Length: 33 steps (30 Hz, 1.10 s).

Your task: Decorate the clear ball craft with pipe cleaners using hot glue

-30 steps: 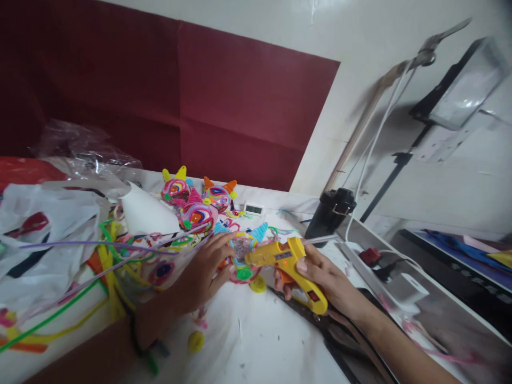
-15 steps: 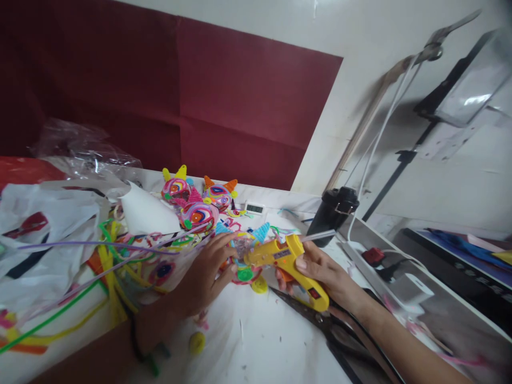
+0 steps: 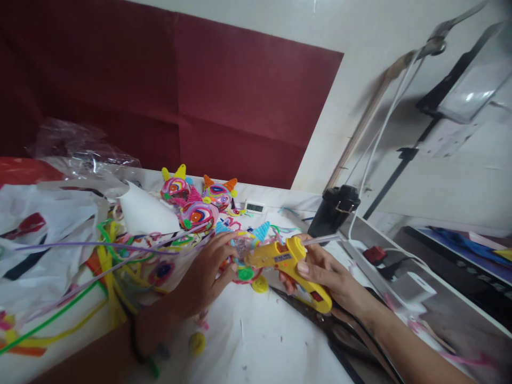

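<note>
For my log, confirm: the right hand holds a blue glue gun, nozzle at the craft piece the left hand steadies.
Not blue: the head view shows a yellow glue gun in the right hand, nozzle at the craft piece the left hand steadies.

I am gripping a yellow plastic hot glue gun (image 3: 286, 260) in my right hand (image 3: 330, 274), its nozzle pointing left at a small round craft piece of coiled pink, green and blue pipe cleaner (image 3: 244, 273) on the white worktop (image 3: 260, 341). My left hand (image 3: 202, 274) is lying flat beside the piece, fingertips touching it. Loose coloured pipe cleaners (image 3: 110, 258) are lying heaped to the left. Horned spiral figures (image 3: 196, 200) are standing behind, near a small white digital clock (image 3: 255, 207).
</note>
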Each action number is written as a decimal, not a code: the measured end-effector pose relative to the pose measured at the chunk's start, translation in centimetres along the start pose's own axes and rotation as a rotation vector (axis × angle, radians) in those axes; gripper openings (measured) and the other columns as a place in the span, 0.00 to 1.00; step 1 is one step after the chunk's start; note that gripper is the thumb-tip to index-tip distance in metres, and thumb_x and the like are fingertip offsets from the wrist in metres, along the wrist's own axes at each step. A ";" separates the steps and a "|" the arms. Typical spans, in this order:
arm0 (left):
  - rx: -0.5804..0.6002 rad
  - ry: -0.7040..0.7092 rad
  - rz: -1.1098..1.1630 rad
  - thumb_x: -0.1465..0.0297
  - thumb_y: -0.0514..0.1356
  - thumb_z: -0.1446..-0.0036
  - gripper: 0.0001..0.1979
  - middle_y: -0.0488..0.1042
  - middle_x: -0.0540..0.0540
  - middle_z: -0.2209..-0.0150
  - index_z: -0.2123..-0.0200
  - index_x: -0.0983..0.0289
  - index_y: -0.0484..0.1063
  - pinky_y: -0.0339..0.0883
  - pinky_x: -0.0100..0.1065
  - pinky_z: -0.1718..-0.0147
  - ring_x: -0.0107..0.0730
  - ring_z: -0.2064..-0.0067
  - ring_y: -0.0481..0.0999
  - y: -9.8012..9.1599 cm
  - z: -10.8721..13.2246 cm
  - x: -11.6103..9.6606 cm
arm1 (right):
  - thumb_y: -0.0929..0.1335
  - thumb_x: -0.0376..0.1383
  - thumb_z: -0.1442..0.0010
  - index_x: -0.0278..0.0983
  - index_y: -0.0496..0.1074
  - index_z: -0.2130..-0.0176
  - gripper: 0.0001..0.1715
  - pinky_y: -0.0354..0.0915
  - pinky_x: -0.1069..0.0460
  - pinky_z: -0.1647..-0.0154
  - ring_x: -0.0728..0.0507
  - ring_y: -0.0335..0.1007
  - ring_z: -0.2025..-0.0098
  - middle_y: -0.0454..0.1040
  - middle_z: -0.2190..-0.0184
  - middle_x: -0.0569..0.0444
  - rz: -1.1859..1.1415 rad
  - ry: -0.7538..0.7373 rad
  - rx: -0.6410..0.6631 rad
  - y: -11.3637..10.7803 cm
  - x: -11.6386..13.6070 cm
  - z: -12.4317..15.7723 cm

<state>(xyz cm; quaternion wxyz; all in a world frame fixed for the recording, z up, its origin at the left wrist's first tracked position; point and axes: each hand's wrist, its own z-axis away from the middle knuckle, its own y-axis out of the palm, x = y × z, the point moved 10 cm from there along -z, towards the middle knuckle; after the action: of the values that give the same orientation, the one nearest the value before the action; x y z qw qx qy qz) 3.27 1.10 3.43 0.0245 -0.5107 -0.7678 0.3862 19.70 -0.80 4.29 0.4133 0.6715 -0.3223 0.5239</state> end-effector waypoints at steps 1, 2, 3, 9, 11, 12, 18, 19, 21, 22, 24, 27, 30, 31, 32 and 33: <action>0.003 -0.002 -0.002 0.75 0.52 0.39 0.07 0.64 0.60 0.40 0.58 0.60 0.64 0.59 0.49 0.40 0.42 0.36 0.61 0.0 -0.1 0.0 | 0.73 0.39 0.42 0.41 0.62 0.55 0.20 0.67 0.52 0.66 0.46 0.74 0.69 0.75 0.68 0.56 0.001 0.003 -0.002 0.0 0.0 0.0; 0.007 -0.004 -0.003 0.75 0.52 0.39 0.07 0.65 0.60 0.40 0.58 0.60 0.64 0.60 0.48 0.40 0.42 0.37 0.61 0.0 -0.1 -0.1 | 0.73 0.40 0.43 0.41 0.61 0.55 0.20 0.67 0.52 0.66 0.46 0.73 0.69 0.75 0.69 0.56 0.003 0.006 -0.001 -0.1 0.0 0.0; 0.009 -0.007 -0.004 0.75 0.52 0.39 0.07 0.65 0.60 0.40 0.59 0.60 0.64 0.60 0.48 0.40 0.42 0.37 0.61 -0.1 -0.1 -0.1 | 0.73 0.40 0.43 0.42 0.61 0.55 0.20 0.67 0.52 0.67 0.46 0.74 0.69 0.75 0.69 0.56 0.009 0.010 0.002 -0.1 0.0 0.0; 0.006 -0.013 -0.009 0.75 0.52 0.39 0.07 0.66 0.57 0.40 0.58 0.58 0.64 0.62 0.49 0.41 0.44 0.38 0.63 -0.4 -0.2 -0.4 | 0.73 0.42 0.44 0.42 0.61 0.55 0.23 0.66 0.51 0.68 0.46 0.73 0.71 0.74 0.73 0.58 0.032 0.005 -0.026 -0.3 0.2 0.1; -0.008 -0.016 -0.005 0.75 0.52 0.39 0.07 0.66 0.57 0.41 0.59 0.58 0.64 0.63 0.49 0.41 0.44 0.39 0.65 -0.6 -0.2 -0.3 | 0.74 0.42 0.46 0.42 0.61 0.55 0.24 0.65 0.51 0.69 0.45 0.72 0.71 0.73 0.75 0.59 0.048 0.006 -0.048 -0.3 0.4 0.2; -0.014 -0.014 -0.002 0.75 0.52 0.39 0.07 0.67 0.57 0.41 0.59 0.58 0.64 0.63 0.48 0.41 0.44 0.39 0.65 -0.6 -0.2 -0.3 | 0.74 0.43 0.46 0.42 0.62 0.55 0.24 0.64 0.51 0.69 0.44 0.72 0.71 0.73 0.76 0.59 0.062 0.011 -0.055 -0.3 0.5 0.3; -0.009 -0.031 0.005 0.75 0.52 0.39 0.06 0.66 0.57 0.42 0.60 0.58 0.63 0.62 0.48 0.41 0.43 0.39 0.64 -0.6 -0.2 -0.2 | 0.74 0.42 0.46 0.42 0.61 0.57 0.23 0.64 0.51 0.67 0.46 0.70 0.73 0.73 0.74 0.59 0.054 0.022 -0.023 0.4 0.8 0.4; -0.008 -0.035 0.007 0.75 0.52 0.39 0.06 0.66 0.56 0.42 0.60 0.58 0.63 0.61 0.47 0.41 0.43 0.39 0.64 -0.6 -0.2 -0.2 | 0.74 0.42 0.46 0.42 0.61 0.57 0.24 0.65 0.51 0.67 0.46 0.70 0.72 0.73 0.73 0.59 0.051 0.025 -0.010 0.5 0.8 0.4; 0.001 -0.041 0.009 0.76 0.52 0.39 0.07 0.66 0.56 0.41 0.61 0.58 0.63 0.61 0.46 0.40 0.42 0.39 0.64 -0.5 -0.2 -0.2 | 0.74 0.42 0.46 0.42 0.60 0.56 0.24 0.64 0.51 0.65 0.46 0.72 0.70 0.73 0.71 0.58 0.057 0.032 0.016 0.8 0.7 0.5; 0.003 -0.041 0.011 0.76 0.52 0.40 0.07 0.65 0.56 0.41 0.61 0.59 0.63 0.60 0.46 0.40 0.41 0.38 0.63 -0.5 -0.2 -0.2 | 0.74 0.42 0.46 0.42 0.61 0.56 0.24 0.64 0.51 0.64 0.46 0.73 0.68 0.74 0.70 0.57 0.062 0.034 0.021 0.8 0.6 0.6; -0.006 -0.039 0.020 0.76 0.52 0.41 0.07 0.65 0.57 0.41 0.61 0.59 0.63 0.60 0.45 0.40 0.41 0.38 0.63 -0.5 -0.3 -0.2 | 0.74 0.42 0.46 0.41 0.61 0.55 0.25 0.64 0.50 0.61 0.44 0.73 0.65 0.74 0.67 0.54 0.064 0.040 0.017 0.8 0.4 0.8; -0.027 -0.058 0.043 0.77 0.53 0.44 0.07 0.67 0.57 0.42 0.63 0.59 0.63 0.61 0.45 0.42 0.41 0.40 0.65 -0.6 -0.3 -0.1 | 0.75 0.43 0.48 0.42 0.61 0.55 0.27 0.65 0.47 0.58 0.42 0.74 0.61 0.74 0.64 0.53 0.046 0.032 -0.027 0.3 0.1 1.2; -0.028 -0.102 0.061 0.77 0.53 0.45 0.08 0.68 0.57 0.44 0.64 0.60 0.63 0.63 0.44 0.45 0.41 0.43 0.67 -0.6 -0.5 0.1 | 0.75 0.44 0.49 0.43 0.60 0.54 0.29 0.65 0.47 0.59 0.42 0.73 0.61 0.73 0.62 0.54 0.061 0.011 -0.042 -0.2 -0.1 1.5; -0.031 -0.109 0.063 0.77 0.53 0.46 0.08 0.69 0.58 0.45 0.64 0.60 0.63 0.63 0.43 0.46 0.41 0.43 0.68 -0.6 -0.6 0.1 | 0.75 0.44 0.49 0.43 0.59 0.53 0.29 0.65 0.48 0.60 0.42 0.73 0.61 0.72 0.61 0.54 0.073 0.010 -0.033 -0.2 -0.2 1.6; -0.035 -0.111 0.062 0.78 0.53 0.47 0.09 0.69 0.57 0.46 0.63 0.60 0.64 0.64 0.43 0.47 0.41 0.44 0.68 -0.7 -0.7 0.0 | 0.75 0.44 0.48 0.44 0.59 0.53 0.29 0.65 0.50 0.63 0.43 0.73 0.62 0.72 0.61 0.53 0.086 0.013 -0.023 -0.3 -0.4 1.7; -0.040 -0.111 0.059 0.78 0.53 0.48 0.10 0.70 0.57 0.48 0.63 0.60 0.64 0.64 0.43 0.47 0.41 0.44 0.69 -0.8 -0.8 -0.1 | 0.74 0.44 0.47 0.44 0.58 0.52 0.29 0.64 0.51 0.66 0.43 0.73 0.62 0.72 0.60 0.53 0.098 0.017 -0.020 -0.4 -0.5 1.8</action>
<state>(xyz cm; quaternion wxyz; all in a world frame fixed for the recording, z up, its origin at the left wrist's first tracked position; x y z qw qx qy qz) 3.09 1.32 4.50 -0.0395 -0.5113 -0.7602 0.3989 20.72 -2.25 3.52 0.3966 0.6461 -0.3567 0.5459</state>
